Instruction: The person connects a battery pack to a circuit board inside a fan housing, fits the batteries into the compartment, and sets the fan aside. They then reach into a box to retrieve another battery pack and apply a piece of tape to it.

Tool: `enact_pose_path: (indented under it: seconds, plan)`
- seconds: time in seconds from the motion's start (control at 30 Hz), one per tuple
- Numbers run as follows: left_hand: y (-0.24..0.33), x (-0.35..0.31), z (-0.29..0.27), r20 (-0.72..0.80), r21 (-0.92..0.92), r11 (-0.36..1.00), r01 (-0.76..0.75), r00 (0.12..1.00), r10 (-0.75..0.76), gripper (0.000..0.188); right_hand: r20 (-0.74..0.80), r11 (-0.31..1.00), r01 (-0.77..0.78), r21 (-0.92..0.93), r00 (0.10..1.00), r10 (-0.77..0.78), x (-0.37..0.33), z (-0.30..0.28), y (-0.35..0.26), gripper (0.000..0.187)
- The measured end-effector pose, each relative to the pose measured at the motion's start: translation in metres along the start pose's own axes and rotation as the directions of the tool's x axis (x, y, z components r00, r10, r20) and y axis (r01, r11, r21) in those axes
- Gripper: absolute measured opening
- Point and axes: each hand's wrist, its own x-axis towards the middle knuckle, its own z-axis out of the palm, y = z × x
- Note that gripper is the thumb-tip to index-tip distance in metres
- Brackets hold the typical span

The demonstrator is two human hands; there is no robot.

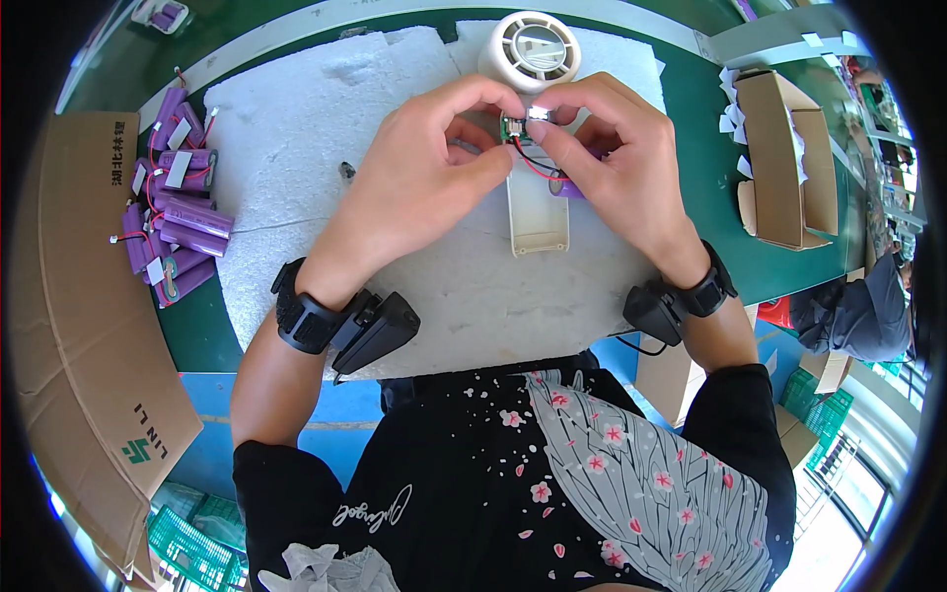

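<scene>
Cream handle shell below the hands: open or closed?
Open. The cream handle shell shows its hollow inside and raised rim, with no cover over the visible part.

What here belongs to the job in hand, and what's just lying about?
Job, it seems:
green circuit board, in the left hand
small silvery part, in the right hand
red and black wires
purple battery cell
cream casing with round grille

Lying about:
heaped purple battery cells, untouched
large cardboard carton
open cardboard box
green plastic crates
</scene>
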Motion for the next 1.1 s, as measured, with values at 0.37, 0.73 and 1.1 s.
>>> enact_pose_path:
  seconds: [0.37, 0.73, 1.1]
  plan:
    - [-0.003, 0.000, 0.005, -0.084, 0.050, 0.999, 0.002, 0.996, 0.002, 0.023, 0.140, 0.985, -0.126, 0.119, 0.984, 0.108, 0.000, -0.008, 0.003, 0.022]
    - [-0.007, 0.000, 0.016, -0.182, 0.077, 0.996, -0.045, 0.982, 0.058, 0.024, 0.096, 0.997, -0.003, 0.076, 0.995, -0.004, 0.002, -0.006, 0.003, 0.018]
    - [-0.002, -0.001, 0.027, -0.249, 0.308, 0.947, -0.093, 0.953, 0.174, 0.029, 0.082, 0.998, 0.012, 0.069, 0.996, -0.018, 0.002, -0.005, 0.003, 0.017]
